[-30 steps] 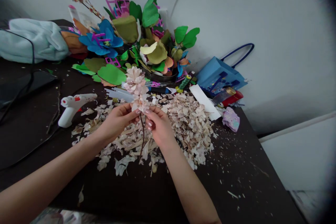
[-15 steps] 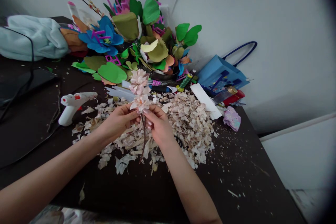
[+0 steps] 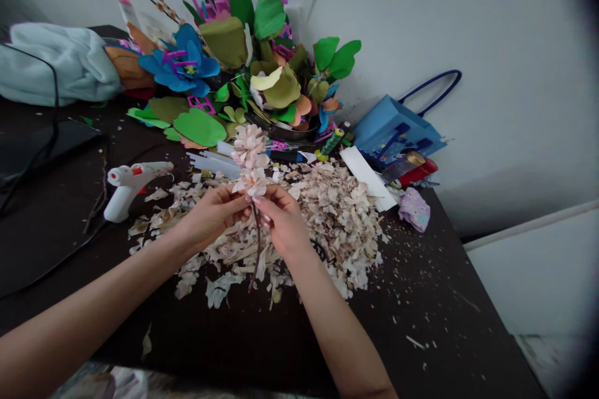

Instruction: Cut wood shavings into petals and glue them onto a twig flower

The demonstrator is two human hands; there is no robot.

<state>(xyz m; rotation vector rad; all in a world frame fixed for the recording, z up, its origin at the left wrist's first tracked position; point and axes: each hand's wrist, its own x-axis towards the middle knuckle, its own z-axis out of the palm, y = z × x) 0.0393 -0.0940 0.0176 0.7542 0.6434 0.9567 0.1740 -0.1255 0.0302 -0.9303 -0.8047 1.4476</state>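
Now — flower (image 3: 250, 182) in left hand (image 3: 210, 217), right hand (image 3: 282, 221)

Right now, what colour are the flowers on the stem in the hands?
The stemmed flowers are pale pink and cream, clearest in the head view.

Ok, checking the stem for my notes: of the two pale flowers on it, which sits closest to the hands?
The lower flower, just above the left hand and right hand; the upper flower sits higher, further from them.
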